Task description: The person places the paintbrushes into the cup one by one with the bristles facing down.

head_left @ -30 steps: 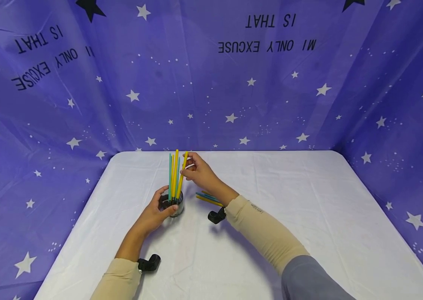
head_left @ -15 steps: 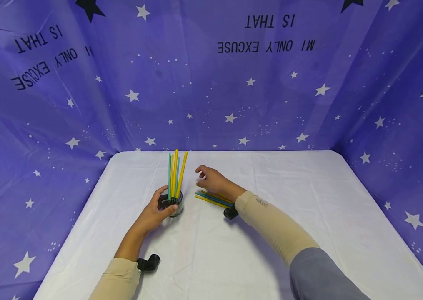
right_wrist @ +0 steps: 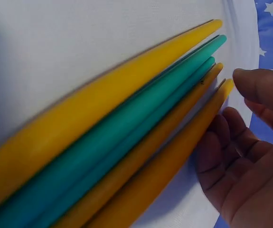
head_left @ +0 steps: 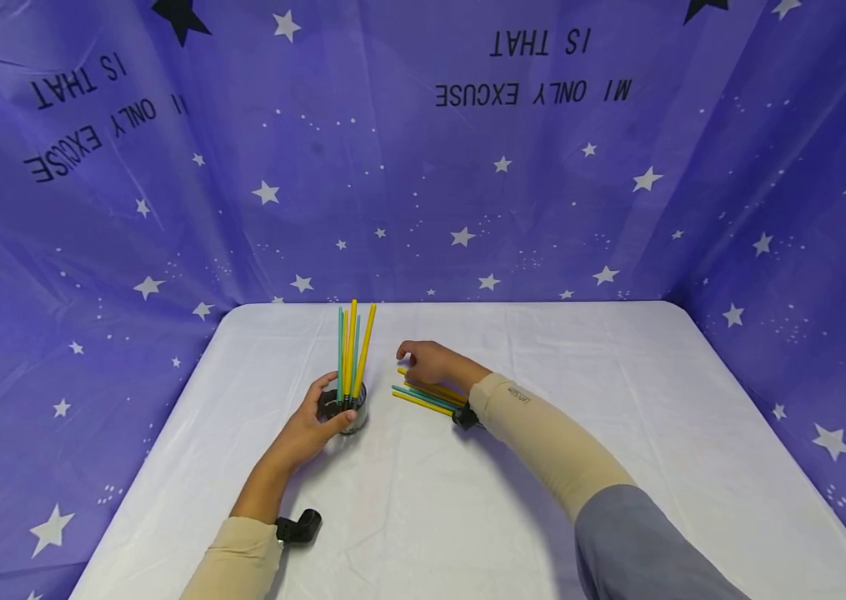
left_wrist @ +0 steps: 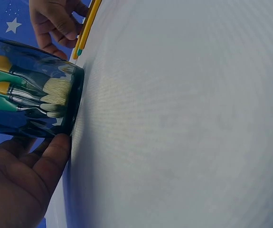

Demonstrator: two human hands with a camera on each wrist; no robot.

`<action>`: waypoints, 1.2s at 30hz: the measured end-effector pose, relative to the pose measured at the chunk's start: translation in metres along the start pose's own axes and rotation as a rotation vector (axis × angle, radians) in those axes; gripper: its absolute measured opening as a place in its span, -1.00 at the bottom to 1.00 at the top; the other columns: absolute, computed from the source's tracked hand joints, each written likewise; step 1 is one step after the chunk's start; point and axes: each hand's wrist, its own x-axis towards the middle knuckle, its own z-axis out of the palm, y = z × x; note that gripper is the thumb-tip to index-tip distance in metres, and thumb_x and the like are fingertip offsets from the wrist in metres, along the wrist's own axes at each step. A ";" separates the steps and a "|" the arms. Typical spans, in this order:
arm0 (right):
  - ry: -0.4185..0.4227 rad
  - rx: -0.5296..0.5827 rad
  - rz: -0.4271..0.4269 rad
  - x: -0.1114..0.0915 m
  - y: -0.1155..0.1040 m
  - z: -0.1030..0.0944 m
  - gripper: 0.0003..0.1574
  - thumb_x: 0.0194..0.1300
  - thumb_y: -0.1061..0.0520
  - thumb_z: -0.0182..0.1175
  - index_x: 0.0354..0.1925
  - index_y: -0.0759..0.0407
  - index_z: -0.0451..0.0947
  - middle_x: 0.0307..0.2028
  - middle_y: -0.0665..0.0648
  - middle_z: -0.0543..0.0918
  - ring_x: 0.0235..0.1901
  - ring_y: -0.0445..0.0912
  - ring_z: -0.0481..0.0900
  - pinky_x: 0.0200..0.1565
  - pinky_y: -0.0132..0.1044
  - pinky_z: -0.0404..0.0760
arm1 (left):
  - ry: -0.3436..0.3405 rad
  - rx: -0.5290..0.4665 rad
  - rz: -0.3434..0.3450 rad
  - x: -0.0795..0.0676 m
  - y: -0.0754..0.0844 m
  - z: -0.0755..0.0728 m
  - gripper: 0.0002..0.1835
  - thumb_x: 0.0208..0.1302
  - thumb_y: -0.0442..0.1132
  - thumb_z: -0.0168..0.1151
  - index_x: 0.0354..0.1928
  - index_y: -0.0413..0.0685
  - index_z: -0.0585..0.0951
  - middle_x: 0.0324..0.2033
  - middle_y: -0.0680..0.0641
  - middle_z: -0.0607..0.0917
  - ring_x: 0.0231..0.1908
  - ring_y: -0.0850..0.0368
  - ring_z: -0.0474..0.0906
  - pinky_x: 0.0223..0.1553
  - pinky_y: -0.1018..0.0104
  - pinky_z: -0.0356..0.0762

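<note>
The right hand has shifted from the glass to the loose brushes, fingers parted at a yellow brush, contact hard to judge; the left hand grasps the glass, nearer the table's left edge.

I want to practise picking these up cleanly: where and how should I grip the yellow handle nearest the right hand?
Probably pinch the yellow handle crosswise near its narrow tip, coming from the far side, where the right hand is. It tapers to a slim end there, while the adjoining handle lies close along its near side.
</note>
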 end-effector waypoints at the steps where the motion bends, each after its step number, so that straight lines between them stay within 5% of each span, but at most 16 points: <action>1: -0.013 -0.017 0.000 0.001 0.000 0.000 -0.56 0.38 0.19 0.22 0.20 0.06 0.45 -0.07 0.11 0.57 -0.13 -0.05 0.50 -0.03 -0.17 0.49 | 0.003 0.000 -0.005 0.000 0.000 0.000 -0.06 0.26 0.10 0.36 0.53 0.25 0.01 0.38 -0.34 0.30 0.40 -0.31 0.17 0.33 -0.31 0.02; 10: -0.037 -0.134 -0.016 0.008 -0.001 0.001 -0.69 0.32 0.25 0.27 0.02 0.04 0.56 -0.18 0.06 0.60 -0.18 -0.07 0.50 -0.03 -0.20 0.50 | 0.007 -0.003 -0.021 0.000 0.000 0.001 -0.05 0.23 0.11 0.38 0.52 0.30 0.02 0.40 -0.32 0.28 0.41 -0.31 0.13 0.34 -0.32 -0.03; 24: 0.039 -0.016 -0.035 -0.004 -0.008 -0.013 -0.66 0.38 0.32 0.09 0.07 0.08 0.53 -0.16 0.07 0.56 -0.21 -0.05 0.48 -0.12 -0.21 0.47 | 0.005 -0.003 -0.025 -0.002 0.003 0.000 -0.05 0.26 0.09 0.37 0.53 0.27 0.01 0.43 -0.35 0.22 0.42 -0.33 0.08 0.33 -0.33 -0.02; 36: 0.166 0.061 -0.099 -0.021 -0.023 -0.039 -0.68 0.35 0.26 0.22 0.05 0.07 0.50 -0.12 0.12 0.60 -0.13 0.00 0.54 -0.08 -0.17 0.53 | 0.003 -0.003 -0.015 -0.002 0.002 0.000 -0.08 0.27 0.06 0.36 0.53 0.30 0.01 0.41 -0.34 0.25 0.42 -0.32 0.10 0.33 -0.34 -0.02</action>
